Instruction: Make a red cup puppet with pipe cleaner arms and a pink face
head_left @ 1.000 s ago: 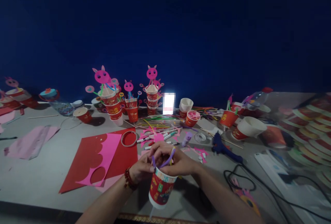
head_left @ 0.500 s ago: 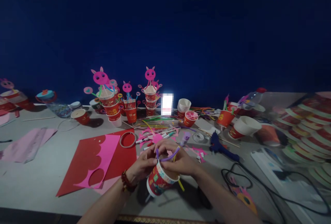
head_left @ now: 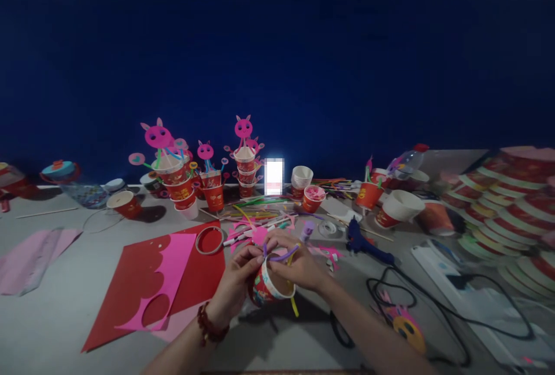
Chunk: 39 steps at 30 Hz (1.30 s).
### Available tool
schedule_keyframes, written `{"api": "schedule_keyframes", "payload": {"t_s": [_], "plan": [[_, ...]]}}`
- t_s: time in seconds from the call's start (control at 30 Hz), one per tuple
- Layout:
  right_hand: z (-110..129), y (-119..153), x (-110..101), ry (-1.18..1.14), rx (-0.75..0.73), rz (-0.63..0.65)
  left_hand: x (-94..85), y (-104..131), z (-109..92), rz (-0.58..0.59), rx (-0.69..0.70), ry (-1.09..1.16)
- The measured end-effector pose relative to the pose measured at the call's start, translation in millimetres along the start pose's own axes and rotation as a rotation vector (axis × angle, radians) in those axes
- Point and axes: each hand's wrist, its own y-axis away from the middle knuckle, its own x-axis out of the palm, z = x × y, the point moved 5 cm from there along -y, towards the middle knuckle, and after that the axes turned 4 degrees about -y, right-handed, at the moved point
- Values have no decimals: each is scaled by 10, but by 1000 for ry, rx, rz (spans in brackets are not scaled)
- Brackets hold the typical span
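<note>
"Where is the patterned paper cup (head_left: 265,289)?"

"Low in the middle, raised over the table (head_left: 43,320) and tilted, its opening turned partly toward the right hand (head_left: 300,265). The left hand (head_left: 243,266) pinches at its near-left rim, beside the purple strip (head_left: 284,256). The right hand curls over the opening, its thumb inside, closed about the rim and the strip. Exactly which fingertips press on what is hidden."

"And the yellow strip (head_left: 295,305)?"

"It pokes out below the right hand, next to the cup."

"What crowds the hands?"

"Just behind them lie scattered markers (head_left: 232,241), pink scraps and a purple glue stick (head_left: 307,230). To their left, a tape ring (head_left: 209,240) and a cut pink sheet (head_left: 177,265) lie on the red sheet (head_left: 110,288). To their right is the blue glue gun (head_left: 368,248); a black cord loops beside the right forearm."

"Anything farther off?"

"Along the back stand cup stacks topped by pink faces, the largest (head_left: 157,136) on the left, and a small cup of pink pieces (head_left: 314,197). Many stacked cups (head_left: 511,219) fill the far right. The hands and forearms cover part of the table between."
</note>
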Motion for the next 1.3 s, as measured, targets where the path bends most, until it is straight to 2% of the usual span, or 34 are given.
{"api": "schedule_keyframes", "payload": {"t_s": [0.13,0.27,0.4,0.57,0.73,0.93,1.13,1.3], "plan": [[-12,-6,15,-12,-8,-23,-33,47,-37,-99,129,-98],[-28,3,24,-22,-49,-80,-86,105,-63,-162,237,-302],[-51,27,25,-5,-48,-147,-99,164,-87,-174,317,-449],[-114,62,37,-23,15,-237,-71,192,-75,-157,327,-457],[-112,78,51,35,47,-251,-38,229,-107,-167,375,-492],[-54,84,51,80,94,-198,-33,265,-152,-130,391,-618],[-107,133,20,102,109,-220,73,234,-176,89,412,-920],[-144,163,8,69,143,-198,98,214,-127,100,395,-1026]]}}
